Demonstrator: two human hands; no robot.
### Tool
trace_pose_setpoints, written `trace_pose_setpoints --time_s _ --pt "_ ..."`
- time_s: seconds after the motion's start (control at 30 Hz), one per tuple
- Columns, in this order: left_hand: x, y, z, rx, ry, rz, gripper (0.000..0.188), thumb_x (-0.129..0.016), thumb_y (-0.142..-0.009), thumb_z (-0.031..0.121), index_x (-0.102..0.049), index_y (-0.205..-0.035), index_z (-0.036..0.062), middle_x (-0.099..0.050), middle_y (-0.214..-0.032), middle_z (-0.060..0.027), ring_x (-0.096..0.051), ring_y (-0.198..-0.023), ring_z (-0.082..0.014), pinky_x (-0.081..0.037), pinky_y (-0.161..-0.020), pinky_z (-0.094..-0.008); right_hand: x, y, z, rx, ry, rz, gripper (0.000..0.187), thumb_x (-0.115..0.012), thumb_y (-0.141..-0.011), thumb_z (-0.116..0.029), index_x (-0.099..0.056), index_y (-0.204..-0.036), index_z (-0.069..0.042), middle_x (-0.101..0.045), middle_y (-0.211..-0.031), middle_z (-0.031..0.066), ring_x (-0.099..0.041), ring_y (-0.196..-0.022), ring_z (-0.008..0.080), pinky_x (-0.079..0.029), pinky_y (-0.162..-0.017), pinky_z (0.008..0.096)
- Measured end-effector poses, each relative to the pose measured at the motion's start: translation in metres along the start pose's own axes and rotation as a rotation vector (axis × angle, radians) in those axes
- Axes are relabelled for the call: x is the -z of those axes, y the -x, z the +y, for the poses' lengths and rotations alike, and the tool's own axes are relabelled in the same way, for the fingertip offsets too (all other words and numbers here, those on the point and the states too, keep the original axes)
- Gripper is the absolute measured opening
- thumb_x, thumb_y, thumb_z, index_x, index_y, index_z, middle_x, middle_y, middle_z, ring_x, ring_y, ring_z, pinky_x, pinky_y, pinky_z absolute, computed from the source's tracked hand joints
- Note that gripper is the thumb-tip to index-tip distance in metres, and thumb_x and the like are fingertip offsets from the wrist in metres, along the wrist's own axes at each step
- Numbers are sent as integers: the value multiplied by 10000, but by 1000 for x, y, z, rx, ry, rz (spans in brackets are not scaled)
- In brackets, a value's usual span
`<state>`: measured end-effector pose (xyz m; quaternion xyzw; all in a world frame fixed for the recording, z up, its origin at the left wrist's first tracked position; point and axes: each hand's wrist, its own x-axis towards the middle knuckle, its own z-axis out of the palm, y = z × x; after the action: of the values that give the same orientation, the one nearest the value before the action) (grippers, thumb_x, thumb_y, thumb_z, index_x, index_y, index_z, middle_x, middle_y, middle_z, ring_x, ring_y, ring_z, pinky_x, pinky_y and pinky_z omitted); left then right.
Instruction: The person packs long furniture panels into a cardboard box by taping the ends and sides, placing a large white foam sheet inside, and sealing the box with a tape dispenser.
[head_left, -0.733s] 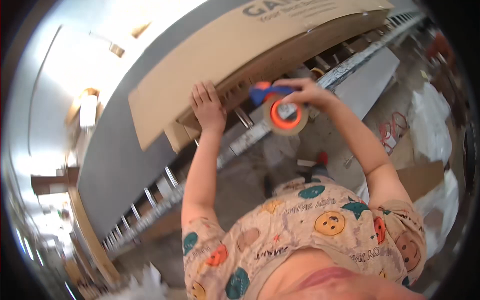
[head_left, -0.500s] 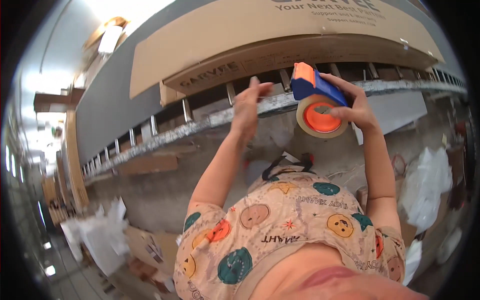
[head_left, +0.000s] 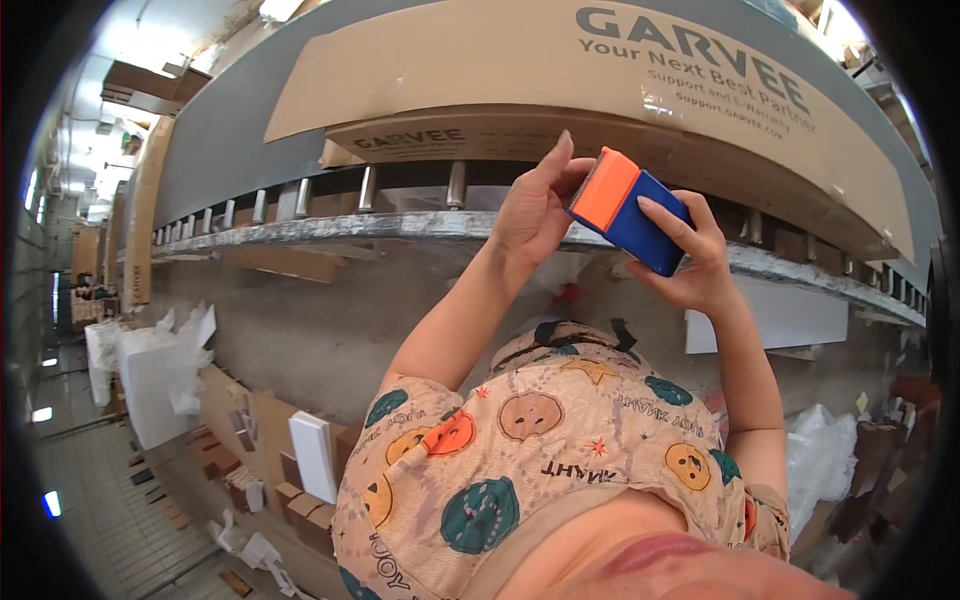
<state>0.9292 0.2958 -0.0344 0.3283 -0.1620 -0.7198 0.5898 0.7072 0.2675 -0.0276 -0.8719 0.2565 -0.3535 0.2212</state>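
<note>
A large brown cardboard box (head_left: 560, 90) lies on a roller conveyor (head_left: 400, 225) in front of me. My right hand (head_left: 695, 265) grips a blue tape dispenser with an orange end (head_left: 630, 210), held just below the box's lower edge. My left hand (head_left: 530, 215) is raised beside it, fingers pointing up. Its fingertips touch the box edge and sit right against the dispenser's orange end. The tape roll itself is hidden from view.
The conveyor's metal rollers (head_left: 300, 200) run off to the left. White foam pieces (head_left: 150, 370) and flat cardboard (head_left: 250, 420) lie on the floor at the left. A white plastic bag (head_left: 830, 460) is at the right, and a white panel (head_left: 780, 320) sits under the conveyor.
The view has swung so the box edge sits level. The dispenser has turned, hiding its orange roll, and my two hands have come close together at the box edge.
</note>
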Motion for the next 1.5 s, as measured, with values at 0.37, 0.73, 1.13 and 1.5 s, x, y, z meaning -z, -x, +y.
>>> trace_pose_setpoints --time_s 0.37,0.73,1.13,1.5 --pt "15 -47 28 17 234 -166 430 -492 -990 350 -614 -1134 -36 -654 -1065 -101 -610 -1001 -149 -475 -919 -313 14 -66 32 63 22 -117 730 -832 -552 -96 -618 -1245 -177 -551 -1100 148 -605 -942 304 -531 -782 385" --pt "20 -44 17 -486 -48 355 244 -694 -877 191 -697 -931 -47 -698 -863 -57 -638 -758 -77 -537 -678 -244 16 -115 22 315 231 -338 711 -829 -585 -173 -602 -1255 -241 -536 -1064 131 -608 -905 303 -533 -737 400" --pt "237 -4 199 -1099 -1413 1474 242 -631 -858 328 -735 -935 124 -618 -1176 -144 -554 -1099 -354 -418 -951 -463 -90 -223 -52 411 483 -570 531 -720 -738 -385 -595 -1193 -143 -559 -952 185 -622 -812 337 -525 -652 428" --pt "228 -17 221 -895 -1274 1624 984 -425 -888 659 -127 -1455 -88 -122 -1495 -348 -149 -1406 -451 -183 -1138 -513 -151 -286 -106 340 548 -1024 266 -673 -658 -196 -729 -877 -55 -661 -932 140 -602 -955 267 -557 -697 374"
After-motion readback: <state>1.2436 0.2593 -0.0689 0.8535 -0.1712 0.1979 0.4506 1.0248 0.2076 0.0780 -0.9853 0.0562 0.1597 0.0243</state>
